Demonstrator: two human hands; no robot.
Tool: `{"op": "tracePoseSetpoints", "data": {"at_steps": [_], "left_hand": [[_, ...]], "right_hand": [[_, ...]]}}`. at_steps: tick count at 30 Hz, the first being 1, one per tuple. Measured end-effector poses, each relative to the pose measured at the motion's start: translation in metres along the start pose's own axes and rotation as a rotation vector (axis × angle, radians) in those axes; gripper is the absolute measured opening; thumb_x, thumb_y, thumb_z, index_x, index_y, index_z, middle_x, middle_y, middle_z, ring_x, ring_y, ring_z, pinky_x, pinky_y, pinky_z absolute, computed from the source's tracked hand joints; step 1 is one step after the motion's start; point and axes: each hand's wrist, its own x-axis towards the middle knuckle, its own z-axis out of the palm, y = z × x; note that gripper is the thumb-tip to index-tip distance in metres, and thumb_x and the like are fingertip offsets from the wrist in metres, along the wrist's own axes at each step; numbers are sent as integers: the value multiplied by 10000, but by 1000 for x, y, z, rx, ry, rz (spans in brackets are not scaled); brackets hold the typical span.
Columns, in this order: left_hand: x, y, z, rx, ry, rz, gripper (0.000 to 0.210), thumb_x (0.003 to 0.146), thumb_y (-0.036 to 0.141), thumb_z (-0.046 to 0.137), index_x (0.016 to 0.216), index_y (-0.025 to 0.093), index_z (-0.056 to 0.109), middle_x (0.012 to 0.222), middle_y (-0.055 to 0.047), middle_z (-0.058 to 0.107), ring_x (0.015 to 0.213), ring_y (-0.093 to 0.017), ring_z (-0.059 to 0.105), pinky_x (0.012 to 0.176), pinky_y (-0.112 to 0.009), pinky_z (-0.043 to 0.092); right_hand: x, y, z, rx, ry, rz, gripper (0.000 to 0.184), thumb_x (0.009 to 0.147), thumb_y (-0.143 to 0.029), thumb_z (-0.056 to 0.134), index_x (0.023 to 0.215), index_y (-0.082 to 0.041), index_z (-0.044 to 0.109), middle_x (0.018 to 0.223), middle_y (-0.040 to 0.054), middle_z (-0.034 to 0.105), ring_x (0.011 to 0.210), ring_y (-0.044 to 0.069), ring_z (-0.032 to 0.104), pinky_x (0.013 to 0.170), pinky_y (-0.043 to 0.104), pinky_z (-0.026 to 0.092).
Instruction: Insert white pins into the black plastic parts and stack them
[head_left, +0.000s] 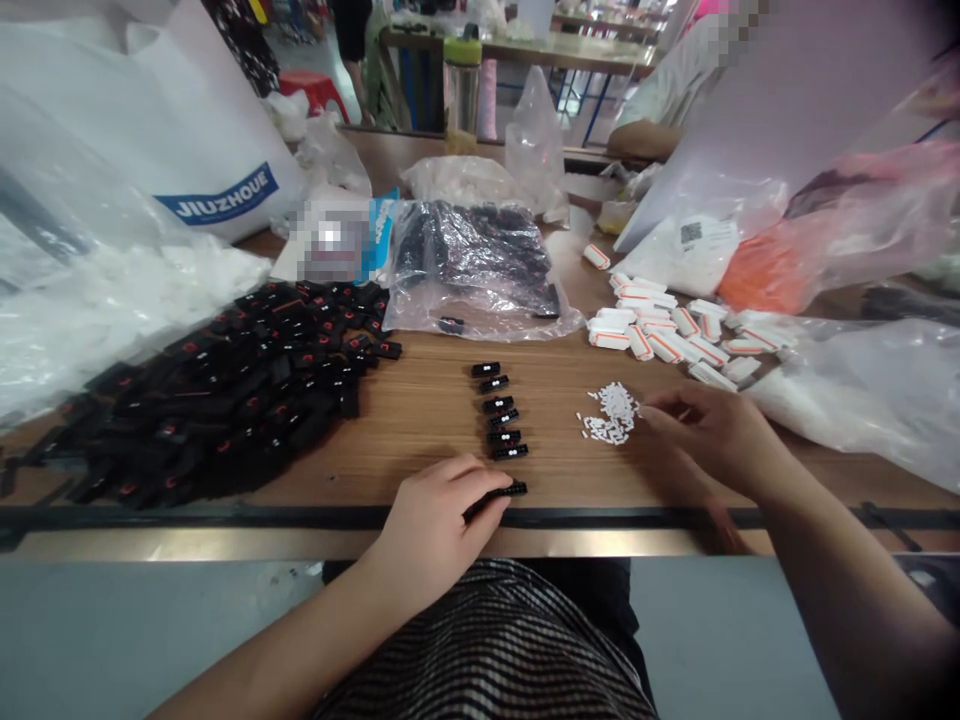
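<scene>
My left hand [442,510] is closed on a small black plastic connector [516,489] near the table's front edge. Its fingers cover most of that piece. Just beyond it, several like black connectors [497,405] lie in a column, each with white dots on its face. My right hand [701,430] is at the right side of a small heap of tiny white pegs [616,408]. Thumb and forefinger are pinched together at the heap's edge; what lies between the tips is too small to make out.
Loose black connectors [247,390] form a big pile on the left. A clear bag [480,270] of black parts lies at the back. White pieces with orange stripes [660,325] are heaped right, beside plastic bags [862,390]. A bottle [461,95] stands behind; a person's arm [645,138] shows beyond.
</scene>
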Motion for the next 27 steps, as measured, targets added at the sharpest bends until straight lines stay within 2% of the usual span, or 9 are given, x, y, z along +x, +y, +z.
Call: {"op": "tracePoseSetpoints", "data": {"at_steps": [2,4,5,8,12,27], "left_hand": [[1,1,-1,5,-3,-25,135,934,222,631,1049,230,702,995,-12,718,880,-168,665,807,-324,537],[1,2,-2,20,-11,-46,109,924,217,645,1020,219,695,962,-13,711,850,-168,656,792,-324,529],[2,3,-2,28,-16,-52,96,917,211,652,1004,215,693,940,-12,704,832,-169,650,778,-323,524],[3,6,-3,46,-36,-63,87,905,201,664,987,217,688,898,-6,686,792,-167,633,727,-309,504],[3,5,-3,53,-33,-64,89,906,212,667,992,223,686,878,-1,673,766,-162,623,693,-295,483],[3,4,-2,39,-43,-51,95,926,204,629,1007,217,677,924,-14,690,827,-185,651,765,-344,516]], "right_hand": [[-15,-32,11,136,-19,-108,259,865,-441,620,773,-210,693,721,36,691,601,159,599,570,306,459],[-29,-64,25,236,-135,-293,177,913,-350,602,815,-224,676,829,38,689,770,168,635,704,315,495],[-34,-76,32,266,-149,-382,147,926,-314,600,831,-226,670,846,35,677,816,166,629,756,324,496],[-42,-98,49,277,-179,-514,90,939,-257,602,873,-221,652,937,40,656,912,171,599,852,362,473],[-40,-101,59,249,-199,-528,73,940,-236,601,876,-216,630,962,37,641,938,182,570,877,396,439],[-44,-103,63,232,-216,-515,74,939,-239,592,884,-223,639,964,37,648,944,199,560,874,405,419]]}}
